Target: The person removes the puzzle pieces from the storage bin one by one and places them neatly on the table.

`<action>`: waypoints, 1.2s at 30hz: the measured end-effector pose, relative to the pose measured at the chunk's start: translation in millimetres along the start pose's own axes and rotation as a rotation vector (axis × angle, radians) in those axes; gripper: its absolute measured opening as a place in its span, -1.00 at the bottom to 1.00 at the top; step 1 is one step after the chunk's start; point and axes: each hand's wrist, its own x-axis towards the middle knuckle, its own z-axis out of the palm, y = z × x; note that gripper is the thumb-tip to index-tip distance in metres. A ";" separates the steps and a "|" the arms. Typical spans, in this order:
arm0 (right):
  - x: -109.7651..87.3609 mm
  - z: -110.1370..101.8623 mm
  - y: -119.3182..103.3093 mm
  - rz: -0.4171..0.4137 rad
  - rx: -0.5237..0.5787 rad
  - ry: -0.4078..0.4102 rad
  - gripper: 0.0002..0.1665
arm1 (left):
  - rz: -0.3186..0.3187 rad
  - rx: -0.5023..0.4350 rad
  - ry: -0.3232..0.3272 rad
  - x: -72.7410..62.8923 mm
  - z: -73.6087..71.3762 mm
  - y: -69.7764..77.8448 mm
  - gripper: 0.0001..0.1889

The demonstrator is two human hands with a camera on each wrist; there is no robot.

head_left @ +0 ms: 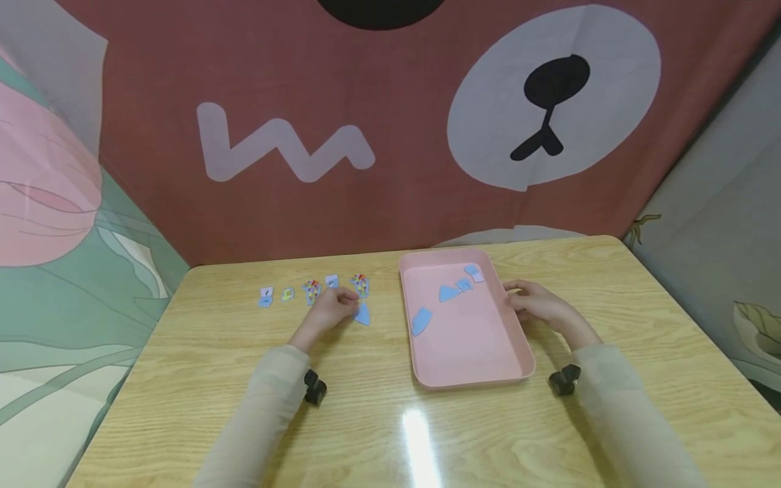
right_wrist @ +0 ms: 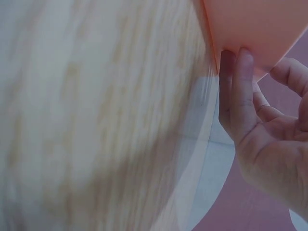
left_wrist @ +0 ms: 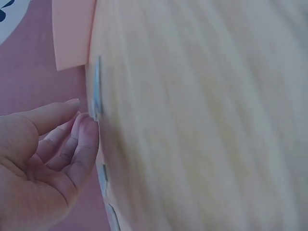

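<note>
My left hand [head_left: 332, 308] reaches low over the table, its fingertips at a blue wedge-shaped paper piece [head_left: 363, 314]. In the left wrist view the loosely bent fingers [left_wrist: 86, 132] meet the edge of a flat piece [left_wrist: 97, 89], the thumb a little apart from it. My right hand [head_left: 543, 303] is at the right side of a shallow pink tray [head_left: 472, 346]. Seen from the right wrist, two fairly straight fingers [right_wrist: 243, 82] touch the tray's outer wall, with the thumb near its rim. Inside the tray lie several blue pieces, one a fan shape [head_left: 422, 321].
Left of the tray, small pieces form a row along the table's back: a blue-and-white one [head_left: 266, 296], a green one [head_left: 287, 294] and two multicoloured ones, one being this [head_left: 360, 285]. A patterned cloth [head_left: 403, 203] hangs behind the wooden table [head_left: 183, 407].
</note>
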 end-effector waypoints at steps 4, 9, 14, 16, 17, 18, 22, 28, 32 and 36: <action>-0.7 0.9 -1.2 0.003 0.009 0.002 -0.29 | 0.028 -0.029 -0.010 0.3 1.1 10.1 -0.71; -2.1 0.5 -1.8 0.007 0.020 -0.001 -0.29 | 0.105 -0.049 -0.023 1.9 8.3 27.1 -0.70; -3.0 0.5 -1.8 0.008 0.031 -0.010 -0.29 | 0.147 -0.063 -0.024 3.5 19.5 44.0 -0.71; -3.9 0.5 -2.4 0.007 0.037 -0.015 -0.28 | 0.161 -0.072 -0.025 3.6 24.2 50.1 -0.72; -4.4 0.5 -2.8 0.009 0.042 -0.014 -0.28 | 0.168 -0.077 -0.026 3.7 26.6 52.9 -0.72; -5.0 0.4 -3.2 0.006 0.041 -0.013 -0.27 | 0.177 -0.076 -0.025 3.6 29.0 55.5 -0.73; -5.8 0.6 -3.8 0.014 0.049 0.006 -0.27 | 0.218 -0.078 -0.033 3.2 38.6 65.7 -0.75; -5.4 2.5 -5.7 0.020 0.056 0.033 -0.29 | 0.285 -0.033 -0.052 1.6 50.9 79.3 -0.76; -6.3 3.6 -8.5 0.014 0.059 0.031 -0.30 | 0.310 0.033 -0.095 1.4 57.7 86.6 -0.75; -7.2 3.5 -9.6 0.010 0.055 0.028 -0.30 | 0.326 0.114 -0.129 3.2 64.9 91.1 -0.74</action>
